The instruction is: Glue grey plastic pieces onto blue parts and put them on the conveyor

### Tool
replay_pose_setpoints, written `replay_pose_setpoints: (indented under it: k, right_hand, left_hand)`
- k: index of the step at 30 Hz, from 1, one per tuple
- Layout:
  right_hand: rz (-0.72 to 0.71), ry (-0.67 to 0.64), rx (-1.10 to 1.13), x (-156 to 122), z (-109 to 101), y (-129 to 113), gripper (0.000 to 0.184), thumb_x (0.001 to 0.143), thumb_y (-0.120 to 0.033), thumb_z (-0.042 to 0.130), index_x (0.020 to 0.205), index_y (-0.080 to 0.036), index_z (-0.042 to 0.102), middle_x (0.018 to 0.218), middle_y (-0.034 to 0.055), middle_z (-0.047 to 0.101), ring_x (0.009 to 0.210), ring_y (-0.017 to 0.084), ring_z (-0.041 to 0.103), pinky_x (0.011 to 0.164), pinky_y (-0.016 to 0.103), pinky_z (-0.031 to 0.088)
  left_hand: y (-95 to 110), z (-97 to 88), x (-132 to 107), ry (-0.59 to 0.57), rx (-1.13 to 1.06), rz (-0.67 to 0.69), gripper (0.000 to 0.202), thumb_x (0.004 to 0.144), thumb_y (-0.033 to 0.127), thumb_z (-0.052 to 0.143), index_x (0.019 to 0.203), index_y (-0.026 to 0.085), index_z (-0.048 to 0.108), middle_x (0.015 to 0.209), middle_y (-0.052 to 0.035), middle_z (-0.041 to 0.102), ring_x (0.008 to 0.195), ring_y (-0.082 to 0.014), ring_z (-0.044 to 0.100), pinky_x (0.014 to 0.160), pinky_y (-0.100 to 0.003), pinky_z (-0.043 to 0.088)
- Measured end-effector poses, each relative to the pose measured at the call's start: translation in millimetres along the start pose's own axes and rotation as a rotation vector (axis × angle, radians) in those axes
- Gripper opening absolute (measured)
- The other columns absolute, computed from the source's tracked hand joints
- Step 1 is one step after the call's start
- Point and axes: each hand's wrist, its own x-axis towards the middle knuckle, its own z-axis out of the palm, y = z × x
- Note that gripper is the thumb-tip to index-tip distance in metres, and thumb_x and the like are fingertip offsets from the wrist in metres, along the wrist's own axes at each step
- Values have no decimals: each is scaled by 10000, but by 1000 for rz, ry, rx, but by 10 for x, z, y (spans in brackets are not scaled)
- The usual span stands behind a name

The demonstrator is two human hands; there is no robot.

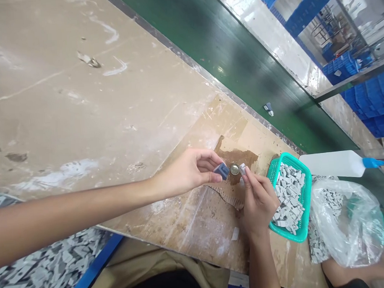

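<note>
My left hand (pixel 189 171) reaches across the workbench and pinches a small dark grey block (pixel 222 170) between thumb and fingers. My right hand (pixel 258 196) pinches a small pale grey piece (pixel 242 168) just to the right of it. Between the two hands a small round metal cap (pixel 234 169) lies on a torn brown patch of cardboard (pixel 239 157). Both hands hover close over this spot.
A teal basket (pixel 303 230) of several grey pieces stands right of my right hand. Beyond it lie a clear plastic bag (pixel 346 222) of similar pieces and a white bottle (pixel 329 163) with a blue tip. A blue-edged bin (pixel 51 266) of grey pieces sits lower left. A green belt (pixel 239 54) runs behind the bench.
</note>
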Motion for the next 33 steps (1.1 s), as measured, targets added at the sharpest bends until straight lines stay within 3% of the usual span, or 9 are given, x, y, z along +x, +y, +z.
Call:
replay_pose_setpoints:
  k: [3,7,13,19,24,30,33]
  right_hand:
    - [117,-28,182,-5,-58,-104,390,898,-121,619,1210,-351,668,930,11,677,808,132,642,695,277,543]
    - [95,-58,313,-17,-114,-239,401,880,-107,638,1181,-369,682,922,-7,688,824,135,646,708,278,543]
    - [90,-156,329,-17,-110,-299,447,863,-71,650,1198,-366,674,956,3,698,864,144,659,718,271,554]
    - [53,-209,362,-37,-84,-318,508,876,-9,590,1238,-360,649,919,24,657,816,130,640,678,258,559]
    - [59,-205,375,-75,-38,-390,557,885,29,520,1257,-370,633,911,30,631,792,121,639,660,251,568]
    - [77,-215,323,-42,39,-457,507,903,-18,518,1272,-348,624,851,25,636,769,114,643,675,236,564]
    - [186,-276,309,72,17,-474,366,914,-119,573,1205,-313,680,805,12,673,735,113,654,667,222,562]
  left_hand:
    - [-7,44,-20,-17,-19,-40,259,613,155,809,815,136,647,830,-43,723,780,-170,687,773,-288,568]
    - [2,94,-40,-24,-33,-54,246,596,120,812,780,134,649,798,-31,724,740,-154,687,772,-268,569]
    - [22,144,-76,-39,-79,-53,228,604,102,805,776,135,658,795,-29,735,746,-143,696,723,-210,555]
    - [55,174,-127,-5,7,-28,181,634,89,782,774,129,675,761,-19,732,704,-116,685,673,-163,534]
    - [60,188,-170,52,93,-12,156,664,129,761,796,129,677,744,-25,725,690,-133,683,649,-185,534]
    - [16,119,-125,82,223,-16,149,685,141,727,811,121,650,722,-40,697,678,-156,661,628,-227,522]
    - [11,93,-79,32,213,0,269,689,160,744,942,132,657,721,-22,663,662,-138,628,608,-214,497]
